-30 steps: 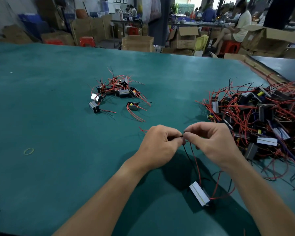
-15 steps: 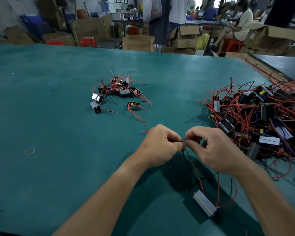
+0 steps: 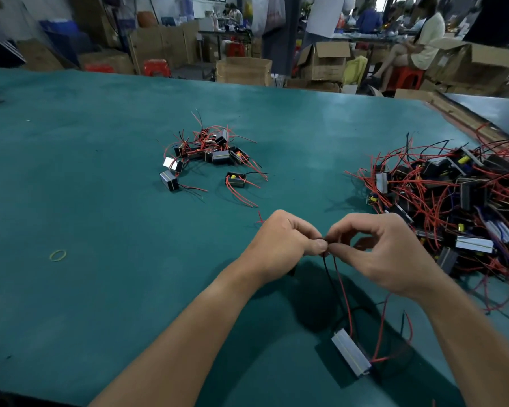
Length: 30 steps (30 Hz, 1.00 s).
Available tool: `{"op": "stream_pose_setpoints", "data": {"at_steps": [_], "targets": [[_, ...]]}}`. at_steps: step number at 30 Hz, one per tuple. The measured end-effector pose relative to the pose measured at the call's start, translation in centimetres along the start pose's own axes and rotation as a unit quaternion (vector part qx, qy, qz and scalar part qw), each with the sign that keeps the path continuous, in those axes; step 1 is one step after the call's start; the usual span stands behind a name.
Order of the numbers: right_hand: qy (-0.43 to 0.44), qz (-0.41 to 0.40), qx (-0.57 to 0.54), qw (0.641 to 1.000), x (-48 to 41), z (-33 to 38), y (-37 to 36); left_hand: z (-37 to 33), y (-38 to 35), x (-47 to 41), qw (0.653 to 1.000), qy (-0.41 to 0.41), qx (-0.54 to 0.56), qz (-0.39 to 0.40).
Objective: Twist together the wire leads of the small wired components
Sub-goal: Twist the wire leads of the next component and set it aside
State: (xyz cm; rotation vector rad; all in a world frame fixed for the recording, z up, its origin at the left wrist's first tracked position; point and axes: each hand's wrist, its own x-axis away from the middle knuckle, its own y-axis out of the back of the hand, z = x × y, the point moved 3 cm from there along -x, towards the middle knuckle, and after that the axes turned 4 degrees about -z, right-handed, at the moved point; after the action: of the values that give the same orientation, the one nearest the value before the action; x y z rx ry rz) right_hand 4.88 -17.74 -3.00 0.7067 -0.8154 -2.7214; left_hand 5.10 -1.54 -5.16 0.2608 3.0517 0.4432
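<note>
Hands, left hand (image 3: 279, 245) and right hand (image 3: 385, 254), pinch wire leads (image 3: 340, 284) (red, black).

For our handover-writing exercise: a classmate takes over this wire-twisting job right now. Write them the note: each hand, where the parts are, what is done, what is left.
Left hand and right hand: both pinch the wire leads of one component, which sits below them, nearer the person.
Small pile ahead: probably finished.
Large pile at right: likely untwisted.
Left to do: finish this twist, then work through the large pile.
</note>
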Motion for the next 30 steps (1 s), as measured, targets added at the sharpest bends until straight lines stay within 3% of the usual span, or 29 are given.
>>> {"op": "stream_pose_setpoints", "data": {"at_steps": [9, 18, 22, 24, 27, 30], "targets": [[0.030, 0.031, -0.020, 0.999, 0.0, 0.1, 0.1, 0.1, 0.1, 0.3, 0.989, 0.105, 0.090, 0.050], [-0.009, 0.027, -0.024, 0.999, -0.2, -0.4, -0.1, 0.4, 0.1, 0.1, 0.993, 0.085, 0.067, 0.054], [-0.092, 0.023, -0.083, 0.992, -0.3, -0.9, -0.5, 0.3, -0.1, 0.0, 1.000, 0.018, 0.013, 0.018], [-0.182, 0.034, -0.131, 0.974, -0.3, -1.5, -0.5, 0.1, -0.4, 0.2, 0.993, -0.081, -0.080, -0.020], [-0.308, 0.081, -0.196, 0.928, 0.0, -2.3, -0.8, -0.1, -1.2, 0.7, 0.930, -0.252, -0.254, -0.087], [-0.329, 0.073, -0.193, 0.921, 0.0, -2.6, -0.8, -0.3, -1.6, 0.8, 0.901, -0.295, -0.297, -0.114]]}}
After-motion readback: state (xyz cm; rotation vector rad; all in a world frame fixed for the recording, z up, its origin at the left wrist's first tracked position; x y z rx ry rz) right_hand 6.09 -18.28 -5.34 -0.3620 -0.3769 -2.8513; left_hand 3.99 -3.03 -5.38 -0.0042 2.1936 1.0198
